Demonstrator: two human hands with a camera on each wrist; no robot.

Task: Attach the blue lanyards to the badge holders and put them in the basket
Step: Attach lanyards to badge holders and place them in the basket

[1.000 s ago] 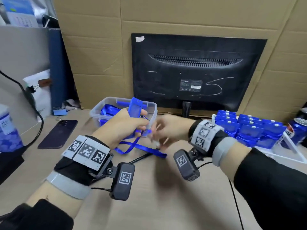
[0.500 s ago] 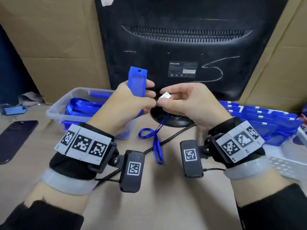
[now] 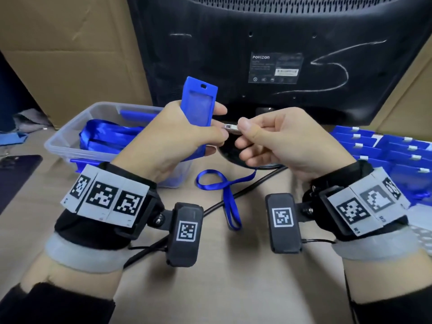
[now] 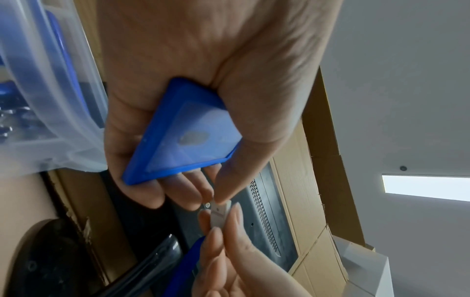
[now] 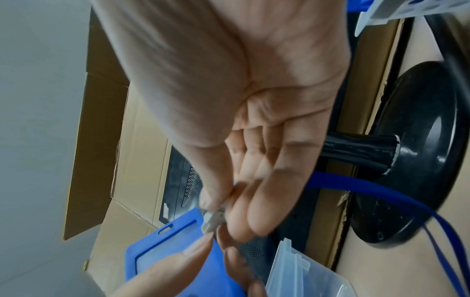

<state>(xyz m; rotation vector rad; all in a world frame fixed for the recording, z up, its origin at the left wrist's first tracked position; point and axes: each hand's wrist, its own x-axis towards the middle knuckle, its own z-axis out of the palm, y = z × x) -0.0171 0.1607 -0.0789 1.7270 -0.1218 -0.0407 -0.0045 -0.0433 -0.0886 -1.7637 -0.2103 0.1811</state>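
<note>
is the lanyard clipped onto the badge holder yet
Not yet. The badge holder's slot is empty, and the right hand pinches the clip beside it.

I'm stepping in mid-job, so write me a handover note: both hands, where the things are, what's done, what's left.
Left hand grips a badge holder upright, slot on top.
Right hand pinches the lanyard's clip; the lanyard trails onto the desk.
Done: finished holders fill the basket at right. More lanyards lie in the clear bin.
Left: hook the clip into the slot, then put the holder in the basket.
</note>
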